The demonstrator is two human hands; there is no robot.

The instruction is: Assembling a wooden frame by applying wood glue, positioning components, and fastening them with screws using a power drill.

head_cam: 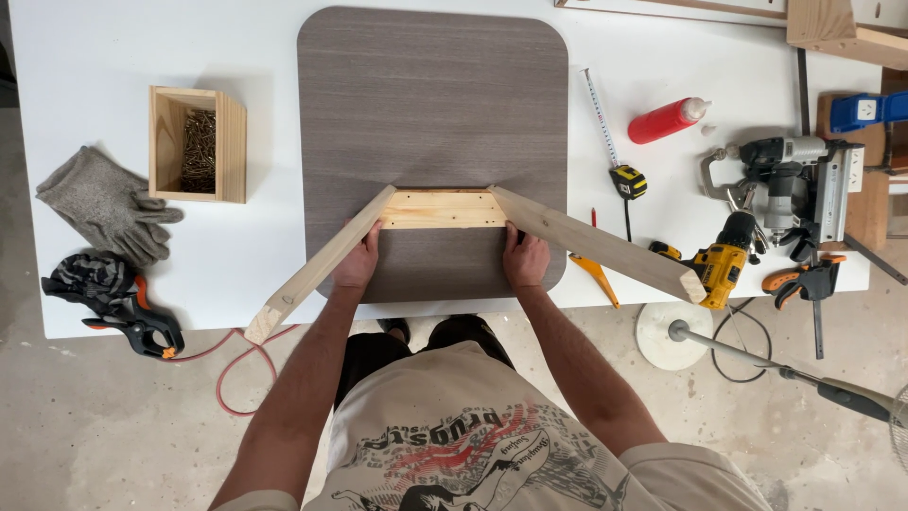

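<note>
A grey-brown board with rounded corners lies flat on the white table. On its near half rests a pale wooden frame: a short cross piece joined to two long legs that splay out, the left leg and the right leg. My left hand presses on the frame where the left leg meets the cross piece. My right hand grips the same spot on the right side. Both leg ends reach past the board's sides.
A small wooden box of screws and grey gloves lie at left, a black-orange clamp below them. At right: tape measure, red glue bottle, yellow drill, nail gun. A fan stand stands on the concrete floor.
</note>
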